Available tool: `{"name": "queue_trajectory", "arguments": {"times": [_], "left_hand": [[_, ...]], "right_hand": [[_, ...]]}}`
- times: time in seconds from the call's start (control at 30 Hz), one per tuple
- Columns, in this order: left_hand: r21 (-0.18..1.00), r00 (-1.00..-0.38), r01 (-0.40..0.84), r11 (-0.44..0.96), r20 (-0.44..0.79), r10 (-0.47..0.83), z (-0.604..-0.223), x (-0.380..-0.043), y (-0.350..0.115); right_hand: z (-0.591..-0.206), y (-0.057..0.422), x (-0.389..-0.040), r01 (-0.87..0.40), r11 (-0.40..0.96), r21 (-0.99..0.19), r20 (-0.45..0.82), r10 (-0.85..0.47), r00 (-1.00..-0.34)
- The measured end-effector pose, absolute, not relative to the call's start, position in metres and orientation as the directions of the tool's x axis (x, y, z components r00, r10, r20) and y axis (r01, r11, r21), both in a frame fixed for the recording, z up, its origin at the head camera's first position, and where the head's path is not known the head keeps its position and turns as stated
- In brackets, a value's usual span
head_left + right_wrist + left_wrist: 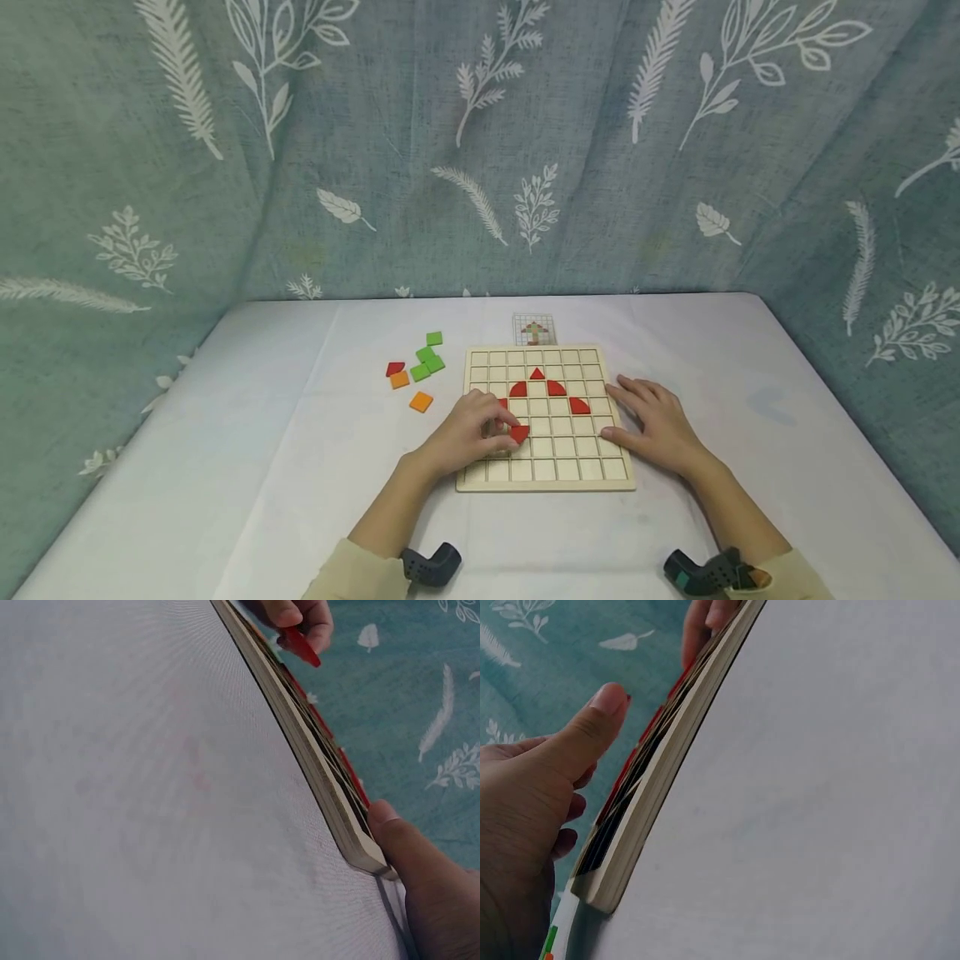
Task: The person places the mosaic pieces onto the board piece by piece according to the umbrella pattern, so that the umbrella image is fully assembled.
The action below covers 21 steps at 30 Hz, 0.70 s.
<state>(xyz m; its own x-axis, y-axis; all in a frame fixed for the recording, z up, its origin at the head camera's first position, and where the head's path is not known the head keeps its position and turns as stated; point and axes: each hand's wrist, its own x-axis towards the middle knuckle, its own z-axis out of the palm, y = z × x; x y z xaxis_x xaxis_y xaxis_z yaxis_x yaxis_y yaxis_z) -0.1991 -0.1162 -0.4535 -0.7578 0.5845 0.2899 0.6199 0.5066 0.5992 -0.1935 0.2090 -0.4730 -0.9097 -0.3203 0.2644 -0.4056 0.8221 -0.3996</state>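
Note:
My left hand [468, 429] pinches a red rounded piece [520, 434] between thumb and fingertips, over the left-middle squares of a wooden grid board [551, 487]. In the right wrist view that red piece [304, 649] shows tilted, raised above the board's surface. A red triangle [537, 374] lies in an upper square of the grid. Below it on both sides are several red quarter-round pieces [557, 388], one partly hidden behind my left fingers. Along the board's right edge rests my right hand [656, 425], fingers extended, its thumb [394, 829] touching the rim near a corner.
A small printed card [534, 330] with a grid pattern lies just beyond the board's far edge. Left of the board are several green square tiles [426, 356], two orange tiles [422, 402] and a red piece [395, 368]. A patterned curtain [480, 208] hangs behind the white-covered table [300, 467].

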Motion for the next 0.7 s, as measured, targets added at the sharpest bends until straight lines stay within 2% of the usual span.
{"name": "queue_trajectory", "arguments": {"times": [0.33, 0.53, 0.7], "left_hand": [[0.489, -0.686, 0.703, 0.515, 0.276, 0.673, -0.454, -0.191, -0.097], [0.426, -0.635, 0.758, 0.494, 0.312, 0.707, -0.454, -0.187, -0.090], [0.403, -0.623, 0.769, 0.496, 0.304, 0.720, -0.453, -0.185, -0.088]], "right_hand": [[-0.471, 0.209, -0.193, -0.405, 0.822, -0.401, 0.263, -0.320, -0.910], [-0.472, 0.209, -0.194, -0.402, 0.826, -0.395, 0.264, -0.317, -0.911], [-0.472, 0.208, -0.193, -0.401, 0.820, -0.408, 0.271, -0.311, -0.911]]}}
